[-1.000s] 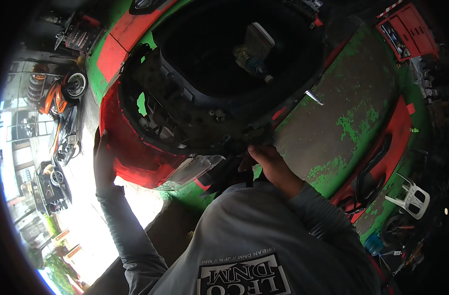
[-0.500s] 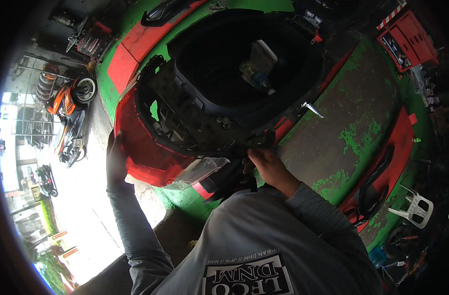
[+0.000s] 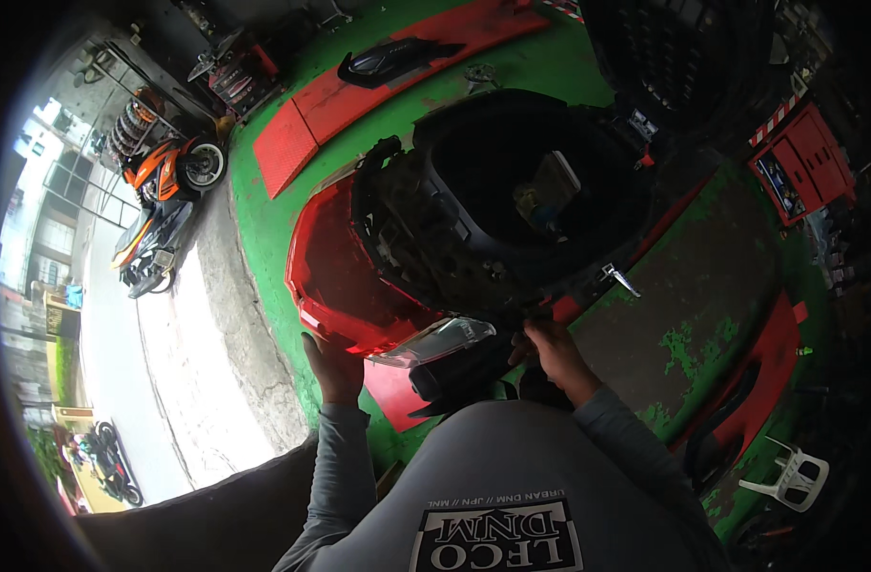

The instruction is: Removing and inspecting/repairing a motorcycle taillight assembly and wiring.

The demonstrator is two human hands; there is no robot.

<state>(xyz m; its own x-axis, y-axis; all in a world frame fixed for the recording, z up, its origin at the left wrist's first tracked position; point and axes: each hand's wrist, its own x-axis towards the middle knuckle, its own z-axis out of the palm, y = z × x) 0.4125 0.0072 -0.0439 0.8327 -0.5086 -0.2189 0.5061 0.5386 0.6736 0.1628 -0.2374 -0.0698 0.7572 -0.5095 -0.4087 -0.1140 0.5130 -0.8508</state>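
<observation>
The rear of a partly stripped scooter faces me, its black storage bin (image 3: 454, 191) uncovered. A red tail light (image 3: 359, 272) with a clear lower lens (image 3: 435, 341) wraps around its left rear corner. My left hand (image 3: 336, 370) is at the tail light's lower left edge, fingers stretched upward; whether they press on it is hard to tell. At the black rear edge, right of the clear lens, my right hand (image 3: 557, 360) has its fingers curled together. What they pinch, if anything, is hidden. A bottle and a pale flat object (image 3: 562, 173) lie in the bin.
The scooter's raised seat (image 3: 683, 57) stands at the far right. A silver lever (image 3: 622, 279) juts from its right side. Around it are a red platform with a black fairing (image 3: 392, 62), a red tool cabinet (image 3: 805, 167), a white plastic chair (image 3: 793, 477) and an orange motorcycle (image 3: 159, 181).
My left hand has come from the tail light's left side down to its lower edge, its grip loosened. My right hand stays at the rear edge. The whole view has shifted.
</observation>
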